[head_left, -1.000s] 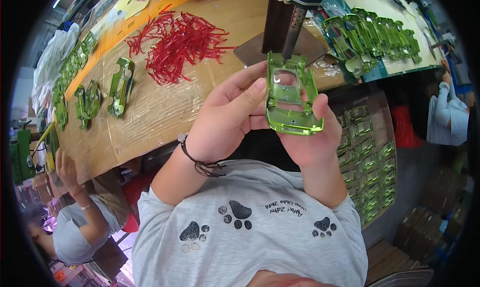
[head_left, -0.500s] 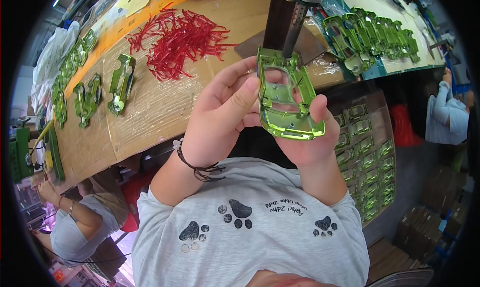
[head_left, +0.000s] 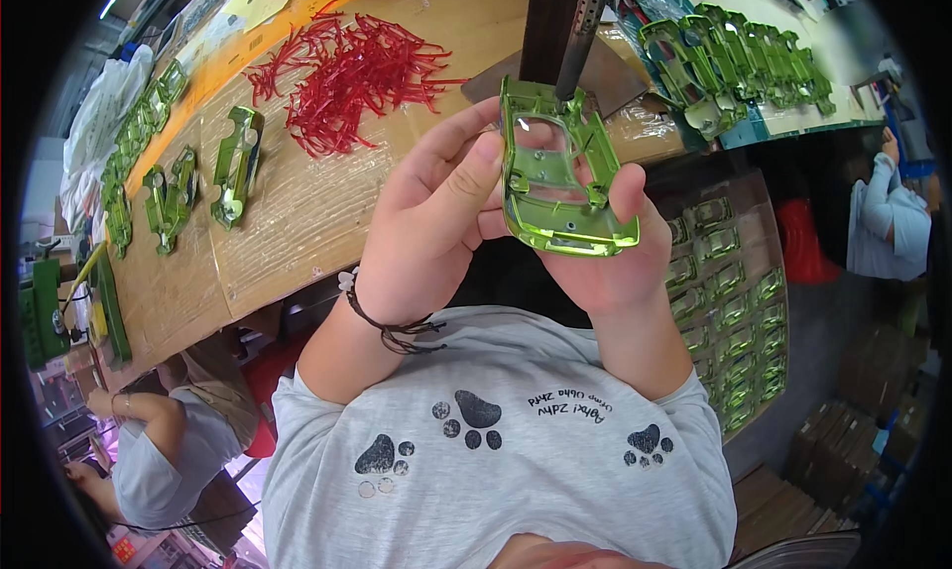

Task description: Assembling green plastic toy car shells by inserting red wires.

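Note:
A glossy green toy car body shell (head_left: pixel 567 224) is tilted between my two hands, its hollow inner side with a clear window part facing me. My left hand (head_left: pixel 431 197) pinches the shell's left edge, thumb on top and fingers behind. Beneath and along the right side, my right hand (head_left: pixel 610 264) cups it, thumb against the edge. A dark metal rod (head_left: pixel 577 58) comes down from above to the shell's far right corner, and its tip seems to meet that corner. Behind the shell, several fingers are hidden.
A heap of thin red strips (head_left: pixel 362 83) lies on the cardboard-covered table (head_left: pixel 288 222). More green shells (head_left: pixel 238 168) stand at the left, with a row (head_left: pixel 739 68) at the right. A tray of shells (head_left: pixel 729 311) lies right of me. Other people (head_left: pixel 164 450) sit at both sides.
Both hands have shifted the shell slightly away from me and to the left, with its far corner still by the rod. At the left, another person's arm has moved.

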`<state>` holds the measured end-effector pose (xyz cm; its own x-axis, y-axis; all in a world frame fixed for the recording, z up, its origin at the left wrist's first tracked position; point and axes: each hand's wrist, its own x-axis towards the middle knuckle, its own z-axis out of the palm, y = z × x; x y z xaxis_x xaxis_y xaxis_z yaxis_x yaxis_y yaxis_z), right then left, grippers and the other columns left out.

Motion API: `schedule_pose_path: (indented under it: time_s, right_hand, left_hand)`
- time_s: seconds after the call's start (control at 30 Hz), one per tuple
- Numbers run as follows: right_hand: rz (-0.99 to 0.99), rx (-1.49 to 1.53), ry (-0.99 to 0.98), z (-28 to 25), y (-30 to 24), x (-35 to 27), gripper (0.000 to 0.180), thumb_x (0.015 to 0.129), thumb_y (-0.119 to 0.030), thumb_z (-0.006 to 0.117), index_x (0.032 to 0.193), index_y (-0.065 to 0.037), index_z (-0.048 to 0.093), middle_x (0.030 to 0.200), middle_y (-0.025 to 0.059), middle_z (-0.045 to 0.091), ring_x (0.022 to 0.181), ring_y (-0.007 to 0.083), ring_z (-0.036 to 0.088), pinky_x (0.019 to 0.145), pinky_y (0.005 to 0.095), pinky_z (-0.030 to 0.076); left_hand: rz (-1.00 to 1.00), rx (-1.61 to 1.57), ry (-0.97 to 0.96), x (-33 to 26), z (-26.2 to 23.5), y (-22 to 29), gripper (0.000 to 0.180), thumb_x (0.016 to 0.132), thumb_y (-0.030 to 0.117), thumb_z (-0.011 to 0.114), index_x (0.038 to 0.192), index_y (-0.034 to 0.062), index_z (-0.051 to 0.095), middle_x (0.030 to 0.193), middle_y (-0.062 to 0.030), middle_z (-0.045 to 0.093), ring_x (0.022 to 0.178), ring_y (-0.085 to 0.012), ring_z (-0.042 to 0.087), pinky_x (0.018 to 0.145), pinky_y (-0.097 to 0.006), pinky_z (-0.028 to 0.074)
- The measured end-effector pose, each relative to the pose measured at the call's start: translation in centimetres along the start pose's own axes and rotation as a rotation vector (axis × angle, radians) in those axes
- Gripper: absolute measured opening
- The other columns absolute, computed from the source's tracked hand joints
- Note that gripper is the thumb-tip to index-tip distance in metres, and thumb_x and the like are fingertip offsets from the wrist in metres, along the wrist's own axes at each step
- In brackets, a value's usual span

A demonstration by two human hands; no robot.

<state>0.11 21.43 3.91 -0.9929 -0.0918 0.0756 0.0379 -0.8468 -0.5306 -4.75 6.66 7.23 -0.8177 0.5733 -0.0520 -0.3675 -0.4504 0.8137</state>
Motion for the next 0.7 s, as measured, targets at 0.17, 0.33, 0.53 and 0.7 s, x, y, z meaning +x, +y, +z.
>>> schedule_pose_path:
  time_s: [0.17,0.33,0.53,0.7]
  right_hand:
    - [-0.007,0.032,-0.019,-0.4,0.1,-0.3,0.068,0.092,-0.043,0.064,0.14,-0.006,0.034,0.13,0.0074,0.052,0.121,0.0232,0.053,0.102,0.0407,0.046]
    - [-0.03,0.038,0.098,-1.5,0.8,-2.4,0.08,0.086,-0.043,0.071,0.144,-0.006,0.03,0.133,0.0096,0.05,0.122,0.0244,0.054,0.1,0.0427,0.049]
    - [-0.392,-0.219,0.248,-6.2,1.3,-8.7,0.098,0.077,-0.04,0.075,0.152,-0.01,0.02,0.14,0.0104,0.04,0.095,0.0259,0.055,0.064,0.0363,0.045]
    - [-0.915,-0.37,0.892,-17.7,-3.7,-13.5,0.064,0.082,-0.029,0.059,0.139,-0.008,0.04,0.124,0.0099,0.054,0.094,0.0278,0.059,0.07,0.04,0.049]
  left_hand:
    - [0.012,-0.001,0.001,-0.3,0.2,-0.1,0.055,0.102,0.022,0.051,0.144,-0.006,0.03,0.13,-0.0141,0.057,0.11,-0.024,0.064,0.09,-0.034,0.055]
    - [-0.134,0.137,-0.015,-1.2,-0.2,-0.6,0.048,0.101,0.016,0.051,0.142,-0.0033,0.036,0.128,-0.0124,0.057,0.107,-0.0194,0.062,0.09,-0.032,0.053]
    - [0.226,0.521,-0.548,-3.4,-5.0,0.2,0.026,0.098,0.011,0.049,0.12,-0.0013,0.056,0.105,-0.0145,0.062,0.079,-0.0244,0.064,0.068,-0.033,0.053]
    - [0.543,0.304,0.028,-6.1,-10.8,4.5,0.014,0.096,0.014,0.051,0.106,0.0062,0.057,0.08,-0.004,0.045,0.063,-0.0174,0.045,0.055,-0.03,0.04]
